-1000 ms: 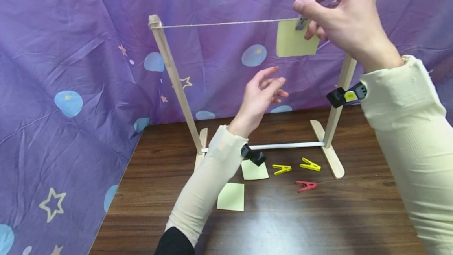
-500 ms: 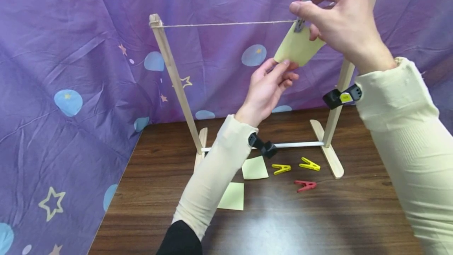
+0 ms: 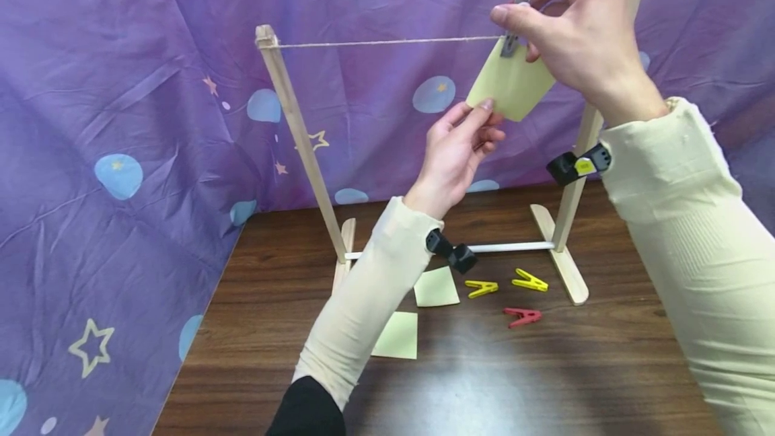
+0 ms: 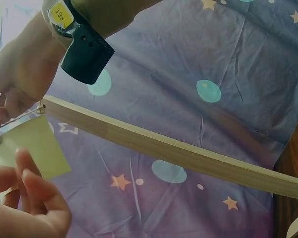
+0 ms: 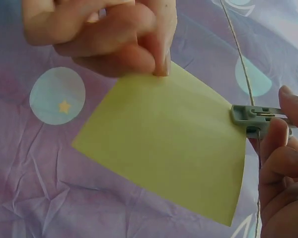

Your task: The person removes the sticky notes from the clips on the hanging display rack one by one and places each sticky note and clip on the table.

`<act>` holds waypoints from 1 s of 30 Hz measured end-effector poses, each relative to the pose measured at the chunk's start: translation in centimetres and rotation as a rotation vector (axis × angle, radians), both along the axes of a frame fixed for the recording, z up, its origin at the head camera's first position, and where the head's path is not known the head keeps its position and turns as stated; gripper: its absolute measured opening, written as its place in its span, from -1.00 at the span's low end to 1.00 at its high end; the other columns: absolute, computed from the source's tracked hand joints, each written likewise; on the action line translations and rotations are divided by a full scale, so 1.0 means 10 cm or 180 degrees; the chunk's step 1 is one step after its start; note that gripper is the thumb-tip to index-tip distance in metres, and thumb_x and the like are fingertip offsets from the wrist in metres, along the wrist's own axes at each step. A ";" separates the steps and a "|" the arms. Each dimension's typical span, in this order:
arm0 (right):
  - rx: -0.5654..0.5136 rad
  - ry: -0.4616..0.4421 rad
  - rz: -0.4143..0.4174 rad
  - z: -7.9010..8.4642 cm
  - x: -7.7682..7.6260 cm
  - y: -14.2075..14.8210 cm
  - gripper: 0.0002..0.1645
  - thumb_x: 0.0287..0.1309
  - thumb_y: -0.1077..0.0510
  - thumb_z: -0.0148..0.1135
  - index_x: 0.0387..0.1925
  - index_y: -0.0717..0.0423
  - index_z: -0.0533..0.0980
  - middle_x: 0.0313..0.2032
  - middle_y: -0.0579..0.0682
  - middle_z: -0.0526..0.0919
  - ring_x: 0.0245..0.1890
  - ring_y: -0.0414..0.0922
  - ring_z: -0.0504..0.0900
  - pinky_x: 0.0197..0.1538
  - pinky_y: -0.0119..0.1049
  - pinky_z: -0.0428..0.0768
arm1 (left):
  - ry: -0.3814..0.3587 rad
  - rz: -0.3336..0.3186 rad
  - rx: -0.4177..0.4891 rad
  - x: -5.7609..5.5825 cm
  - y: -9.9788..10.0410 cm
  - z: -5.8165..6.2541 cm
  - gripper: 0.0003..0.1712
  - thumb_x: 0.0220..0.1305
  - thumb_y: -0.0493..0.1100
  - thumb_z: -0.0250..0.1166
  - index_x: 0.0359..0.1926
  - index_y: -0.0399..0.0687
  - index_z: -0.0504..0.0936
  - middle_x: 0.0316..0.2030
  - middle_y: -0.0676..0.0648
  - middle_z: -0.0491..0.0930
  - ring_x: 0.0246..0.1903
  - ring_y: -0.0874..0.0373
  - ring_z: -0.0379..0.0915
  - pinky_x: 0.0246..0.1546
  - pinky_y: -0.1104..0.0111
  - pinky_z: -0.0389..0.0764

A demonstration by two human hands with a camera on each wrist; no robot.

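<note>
My right hand [image 3: 584,35] pinches a grey clothespin [image 5: 258,116] between thumb and fingers at the string [image 3: 387,41]. The clothespin's tip overlaps the top corner of a yellow sticky note [image 5: 174,144], and the string runs through the clothespin. Below, my left hand [image 3: 457,150] pinches the note's lower left corner between thumb and fingers. The note hangs tilted in the head view, one corner pointing down. In the left wrist view, the left fingers [image 4: 32,183] overlap the note, with the right hand above it.
A wooden frame, with left post [image 3: 299,140] and right post [image 3: 572,200], carries the string. On the table [image 3: 545,369] lie two pale notes [image 3: 437,286], two yellow clothespins [image 3: 529,280] and a red clothespin [image 3: 523,317]. A purple curtain [image 3: 151,86] hangs behind.
My left hand has risen and taken the note's lower corner; the note has turned from level to tilted. My right hand has shifted slightly left with the clothespin along the string.
</note>
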State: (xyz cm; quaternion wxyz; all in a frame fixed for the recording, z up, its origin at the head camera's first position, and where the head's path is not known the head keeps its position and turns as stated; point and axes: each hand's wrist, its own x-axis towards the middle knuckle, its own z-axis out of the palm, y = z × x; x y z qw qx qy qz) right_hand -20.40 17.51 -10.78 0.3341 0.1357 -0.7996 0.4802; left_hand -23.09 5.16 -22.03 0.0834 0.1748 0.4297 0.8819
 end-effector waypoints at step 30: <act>-0.0190 0.0878 -0.0095 -0.02 0.00 -0.07 -0.77 0.03 0.26 0.39 -0.58 -0.14 0.61 -0.54 -0.48 0.62 -0.74 -0.44 0.35 -0.59 -0.57 0.26 | -0.0099 0.0264 -0.0471 0.07 -0.12 -0.13 -0.78 0.28 -0.26 0.24 -0.52 -0.03 0.51 -0.52 0.08 0.43 -0.68 0.28 0.30 -0.58 0.52 0.31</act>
